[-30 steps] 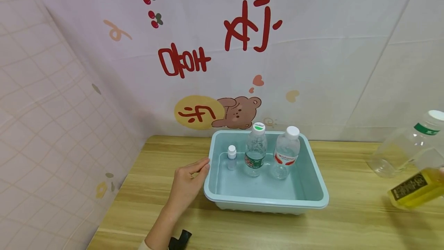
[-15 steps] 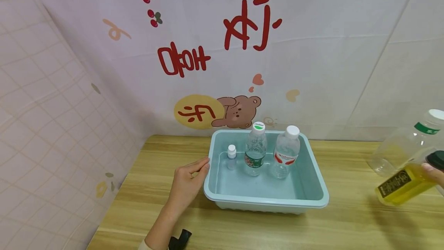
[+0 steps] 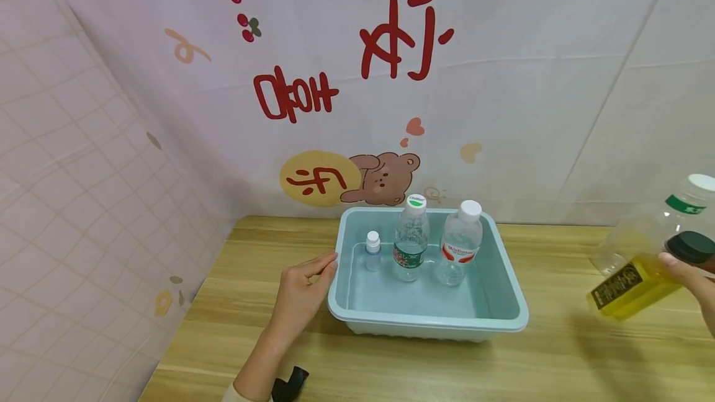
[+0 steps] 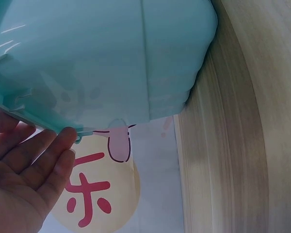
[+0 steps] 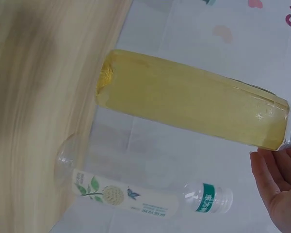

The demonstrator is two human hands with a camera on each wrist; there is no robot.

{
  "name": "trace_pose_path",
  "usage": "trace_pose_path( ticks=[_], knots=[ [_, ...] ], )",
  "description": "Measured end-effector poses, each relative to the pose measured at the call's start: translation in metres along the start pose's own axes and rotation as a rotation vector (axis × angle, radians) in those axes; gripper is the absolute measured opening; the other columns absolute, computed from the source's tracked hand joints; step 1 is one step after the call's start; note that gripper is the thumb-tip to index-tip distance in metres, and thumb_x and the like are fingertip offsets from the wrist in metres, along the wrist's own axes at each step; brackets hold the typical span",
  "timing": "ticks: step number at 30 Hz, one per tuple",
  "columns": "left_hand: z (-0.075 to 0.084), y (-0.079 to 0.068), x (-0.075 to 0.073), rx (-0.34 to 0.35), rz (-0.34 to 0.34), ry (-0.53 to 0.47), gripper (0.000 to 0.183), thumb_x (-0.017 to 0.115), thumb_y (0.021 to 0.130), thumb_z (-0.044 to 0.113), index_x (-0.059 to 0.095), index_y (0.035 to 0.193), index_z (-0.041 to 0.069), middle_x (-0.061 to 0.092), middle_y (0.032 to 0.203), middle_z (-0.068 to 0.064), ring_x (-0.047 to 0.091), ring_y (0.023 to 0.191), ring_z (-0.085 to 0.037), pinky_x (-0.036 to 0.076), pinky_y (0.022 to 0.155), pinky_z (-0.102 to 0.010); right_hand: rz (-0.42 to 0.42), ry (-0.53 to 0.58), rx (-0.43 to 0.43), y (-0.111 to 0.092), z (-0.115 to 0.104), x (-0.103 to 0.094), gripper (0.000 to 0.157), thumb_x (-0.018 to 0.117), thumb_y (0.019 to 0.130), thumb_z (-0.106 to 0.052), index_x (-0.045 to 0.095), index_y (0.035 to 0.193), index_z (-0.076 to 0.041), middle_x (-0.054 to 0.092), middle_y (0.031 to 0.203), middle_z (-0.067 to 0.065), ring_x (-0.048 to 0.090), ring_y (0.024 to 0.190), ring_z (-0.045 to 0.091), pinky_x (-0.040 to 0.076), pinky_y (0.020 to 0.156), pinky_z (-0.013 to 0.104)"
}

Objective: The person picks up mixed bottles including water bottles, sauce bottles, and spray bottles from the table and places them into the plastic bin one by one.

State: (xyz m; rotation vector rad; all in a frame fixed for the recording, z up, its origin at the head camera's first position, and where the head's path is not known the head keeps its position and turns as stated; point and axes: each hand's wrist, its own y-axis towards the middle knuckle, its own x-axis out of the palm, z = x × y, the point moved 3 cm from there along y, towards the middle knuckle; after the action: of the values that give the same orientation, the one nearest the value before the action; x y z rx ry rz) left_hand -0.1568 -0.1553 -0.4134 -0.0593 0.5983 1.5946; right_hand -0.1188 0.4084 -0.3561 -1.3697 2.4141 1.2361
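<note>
1. At the table's right side, the right hand (image 3: 695,281) grasps a bottle of yellow liquid (image 3: 639,284) by its neck, fingers just beneath the black cap (image 3: 691,247). The bottle leans, cap end up to the right, base down toward the left, dark label showing; its shadow falls across the wooden table (image 3: 547,365).

2. At left, the left hand (image 3: 304,290) pinches the rim of a pale blue basin (image 3: 424,326), fingertips on its left edge (the left wrist view shows them lined along the lip).

3. Inside the basin stand three white-capped bottles: a small one (image 3: 372,259) nearest the left hand, a green-labelled one (image 3: 409,256) and a red-labelled one (image 3: 460,253). The basin's right wall rises between them and the held bottle.

4. Just behind the yellow bottle is a large clear bottle (image 5: 136,199) with a green band at its neck, partly covered in the head view. A printed cloth (image 3: 530,92) hangs behind the table; a black object (image 3: 290,384) lies beside the left forearm.

5. Compared with a second ago, the yellow bottle has moved left, nearer the basin, bringing its cap into view. The left hand keeps its hold, the basin unmoved.
</note>
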Motion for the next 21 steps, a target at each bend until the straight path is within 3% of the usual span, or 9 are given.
trace_pose_path(
  ticks=[7, 15, 21],
  knots=[
    [0.0, 0.001, 0.0, 0.004, 0.005, 0.004, 0.026, 0.075, 0.099, 0.014, 0.078, 0.123, 0.006, 0.073, 0.127, -0.007, 0.068, 0.123, -0.025, 0.057, 0.097, -0.04, 0.011, 0.05, 0.062, 0.002, -0.019, 0.006, 0.059, 0.062, 0.1, 0.006, 0.061, 0.113, -0.052, 0.056, 0.105, -0.043, 0.05, 0.094, -0.02, 0.038, 0.074, -0.005],
    [-0.001, 0.001, -0.001, 0.034, 0.012, -0.005, 0.026, 0.074, 0.099, 0.013, 0.078, 0.123, 0.005, 0.073, 0.126, -0.008, 0.068, 0.121, -0.025, 0.058, 0.095, -0.039, 0.042, 0.094, -0.005, 0.009, -0.05, 0.011, 0.056, 0.064, 0.096, 0.014, 0.068, 0.113, -0.039, 0.063, 0.105, -0.034, 0.058, 0.095, -0.016, 0.043, 0.077, -0.002],
    [-0.001, 0.001, 0.0, 0.023, 0.002, -0.005, 0.026, 0.074, 0.099, 0.013, 0.078, 0.123, 0.005, 0.073, 0.127, -0.008, 0.068, 0.122, -0.025, 0.059, 0.094, -0.039, 0.05, 0.115, 0.001, 0.01, -0.068, 0.013, 0.054, 0.064, 0.095, 0.015, 0.069, 0.118, -0.034, 0.065, 0.106, -0.032, 0.06, 0.096, -0.013, 0.044, 0.077, -0.001]
  ],
)
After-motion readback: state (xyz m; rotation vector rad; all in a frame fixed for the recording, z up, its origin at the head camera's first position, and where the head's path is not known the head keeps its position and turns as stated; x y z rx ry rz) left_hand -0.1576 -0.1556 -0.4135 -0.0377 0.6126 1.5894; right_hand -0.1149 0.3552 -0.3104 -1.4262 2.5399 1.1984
